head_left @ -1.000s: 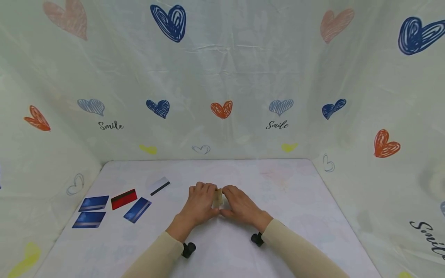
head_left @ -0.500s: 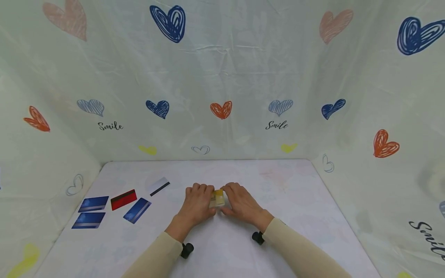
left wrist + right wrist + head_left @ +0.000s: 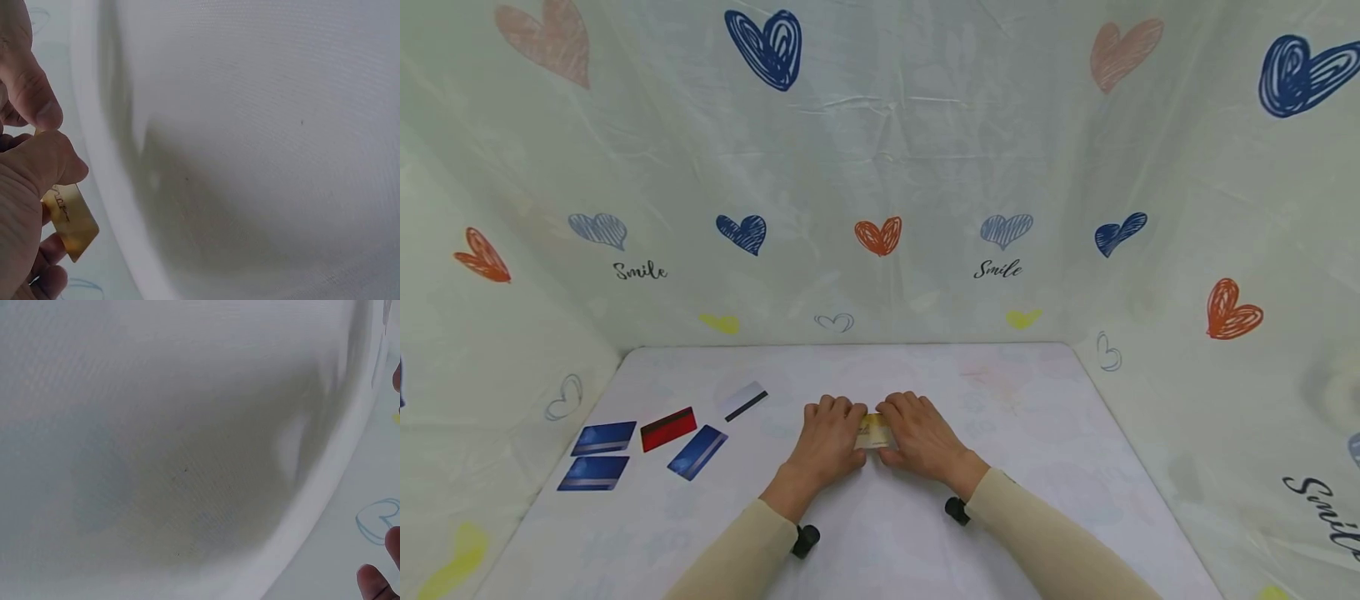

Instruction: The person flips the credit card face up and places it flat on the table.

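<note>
A gold-yellow card is held between both hands near the middle of the white table. My left hand grips its left end, thumb on the near edge and fingers on the far edge. On the right end, my right hand holds it the same way, covering that part. Dark script shows on the gold card in the left wrist view, below the left thumb. The right wrist view catches only fingertips at its right edge.
Several cards lie at the left: two blue cards one above the other, a red card with a black stripe, another blue card set slantwise, and a pale card with a dark stripe. A heart-printed curtain surrounds the table.
The gold card has turned from nearly edge-on to showing its yellow printed face. My right fingers have moved from its edge to over its right end. The other cards have not moved.
</note>
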Available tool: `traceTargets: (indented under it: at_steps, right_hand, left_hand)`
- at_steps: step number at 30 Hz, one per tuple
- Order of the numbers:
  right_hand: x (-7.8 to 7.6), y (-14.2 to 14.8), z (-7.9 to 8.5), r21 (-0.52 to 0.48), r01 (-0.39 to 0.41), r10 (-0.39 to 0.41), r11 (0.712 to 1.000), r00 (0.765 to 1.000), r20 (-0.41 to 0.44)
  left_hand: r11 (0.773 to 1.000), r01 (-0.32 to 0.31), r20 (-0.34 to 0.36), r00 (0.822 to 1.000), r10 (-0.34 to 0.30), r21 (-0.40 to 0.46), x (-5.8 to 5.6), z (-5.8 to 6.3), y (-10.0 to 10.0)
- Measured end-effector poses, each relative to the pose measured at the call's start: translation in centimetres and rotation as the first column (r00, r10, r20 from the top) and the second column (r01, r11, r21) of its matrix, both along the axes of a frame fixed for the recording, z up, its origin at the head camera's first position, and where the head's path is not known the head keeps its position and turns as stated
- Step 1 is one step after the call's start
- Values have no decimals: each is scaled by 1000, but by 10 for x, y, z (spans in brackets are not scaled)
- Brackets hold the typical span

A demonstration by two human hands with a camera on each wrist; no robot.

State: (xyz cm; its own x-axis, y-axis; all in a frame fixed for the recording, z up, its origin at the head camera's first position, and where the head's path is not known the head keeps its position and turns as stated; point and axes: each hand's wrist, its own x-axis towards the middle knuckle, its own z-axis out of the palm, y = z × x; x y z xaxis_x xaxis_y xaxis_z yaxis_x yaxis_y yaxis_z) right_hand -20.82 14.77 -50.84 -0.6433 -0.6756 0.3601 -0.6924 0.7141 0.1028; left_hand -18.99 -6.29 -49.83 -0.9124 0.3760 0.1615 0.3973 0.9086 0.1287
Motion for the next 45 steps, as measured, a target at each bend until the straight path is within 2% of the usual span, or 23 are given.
traceTargets:
  at_steps: [7,20,33,38,45]
  right_hand:
    - [-3,1,0,49,7,-6,999,1000,-9]
    - [-8,13,-7,61,57,-60,996,997,47]
    - [-14,15,-16,88,101,-108,991,991,78]
    - [-17,16,-20,82,98,-105,992,991,88]
    - [-20,16,-21,91,97,-105,991,991,82]
  left_hand:
    - [1000,22,-26,999,-22,-10,-1,0,3]
    - [997,-44,35,998,47,-67,-9,-7,-1]
    - [999,-30,32,999,31,-29,-17,-24,5]
    - [1000,-20,14,1000,20,-20,-19,-27,7]
    - [999,-35,30,999,36,-25,-19,-27,8]
